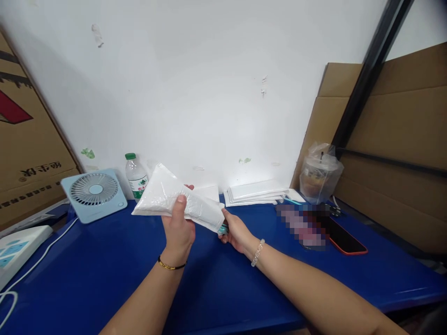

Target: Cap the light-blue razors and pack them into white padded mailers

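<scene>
A white padded mailer is held tilted above the blue table. My left hand is closed around its middle, the thumb pressed on the near face and the fingers mostly behind it. At the mailer's right end, my right hand pinches the edge with its fingers. A small teal item shows at that end, beside the right fingers. Most of it is hidden, so its kind cannot be made out.
On the blue table stand a light-blue fan, a water bottle and a bagged drink cup. White mailers lie stacked by the wall. A phone lies right; a power strip sits left.
</scene>
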`<action>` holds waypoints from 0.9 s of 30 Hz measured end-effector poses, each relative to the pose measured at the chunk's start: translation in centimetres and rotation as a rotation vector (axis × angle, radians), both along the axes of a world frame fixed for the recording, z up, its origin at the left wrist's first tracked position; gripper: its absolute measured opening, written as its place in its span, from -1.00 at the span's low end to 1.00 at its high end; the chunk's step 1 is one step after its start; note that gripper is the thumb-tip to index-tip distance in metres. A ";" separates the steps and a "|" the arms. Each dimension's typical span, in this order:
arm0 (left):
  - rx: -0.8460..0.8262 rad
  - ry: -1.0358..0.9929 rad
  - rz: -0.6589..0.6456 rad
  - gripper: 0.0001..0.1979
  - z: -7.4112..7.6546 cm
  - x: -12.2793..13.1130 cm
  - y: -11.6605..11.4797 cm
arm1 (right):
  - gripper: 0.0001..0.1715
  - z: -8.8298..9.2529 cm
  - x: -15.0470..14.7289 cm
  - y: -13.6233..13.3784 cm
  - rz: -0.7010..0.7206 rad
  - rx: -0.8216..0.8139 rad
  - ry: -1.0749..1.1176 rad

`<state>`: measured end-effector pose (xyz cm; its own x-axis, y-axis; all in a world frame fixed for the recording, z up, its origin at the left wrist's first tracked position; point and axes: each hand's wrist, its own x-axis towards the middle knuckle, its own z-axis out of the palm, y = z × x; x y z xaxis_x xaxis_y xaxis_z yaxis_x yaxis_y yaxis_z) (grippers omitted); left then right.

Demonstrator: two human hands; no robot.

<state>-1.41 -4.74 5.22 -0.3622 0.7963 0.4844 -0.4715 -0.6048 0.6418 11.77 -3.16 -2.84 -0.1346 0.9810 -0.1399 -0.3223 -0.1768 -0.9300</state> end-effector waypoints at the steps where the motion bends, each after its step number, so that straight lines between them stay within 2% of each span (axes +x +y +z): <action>1: -0.008 -0.007 0.013 -0.68 0.1 -0.1 0.1 | -0.53 -0.1 0.0 0.0 0.000 0.028 -0.069; 5: -0.115 -0.134 0.034 -0.77 0.1 -0.5 1.0 | -0.52 -0.2 0.5 0.3 -0.090 0.186 -0.476; 9: -0.242 -0.226 -0.003 -0.69 -0.3 -1.5 2.3 | -0.46 0.0 2.3 1.3 -0.192 0.354 -0.947; 13: -0.292 -0.275 0.079 -0.66 -0.9 -3.8 4.2 | -0.47 0.7 5.3 2.1 -0.222 0.355 -1.373; 16: -0.269 -0.224 0.147 -0.68 -1.1 -5.4 5.3 | -0.51 0.7 6.8 2.1 -0.219 0.307 -1.446; 18: -0.277 -0.285 0.162 -0.69 -1.0 -5.9 5.7 | -0.54 0.5 6.9 1.9 -0.216 0.301 -1.496; 21: -0.278 -0.416 0.135 -0.70 -0.9 -6.0 5.9 | -0.56 0.0 6.0 1.4 -0.197 0.434 -1.635; 24: -0.294 -0.416 0.045 -0.73 -1.0 -5.5 5.6 | -0.60 -0.4 4.9 1.1 -0.183 0.615 -1.733; 27: -0.354 -0.413 -0.040 -0.75 -1.3 -4.9 5.3 | -0.67 -0.7 4.4 1.0 -0.192 0.674 -1.759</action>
<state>-6.29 0.51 3.97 -0.4320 0.9018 0.0081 -0.7455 -0.3622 0.5594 16.16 -2.19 -3.49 -0.1828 0.9054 0.3832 0.9720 0.2250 -0.0679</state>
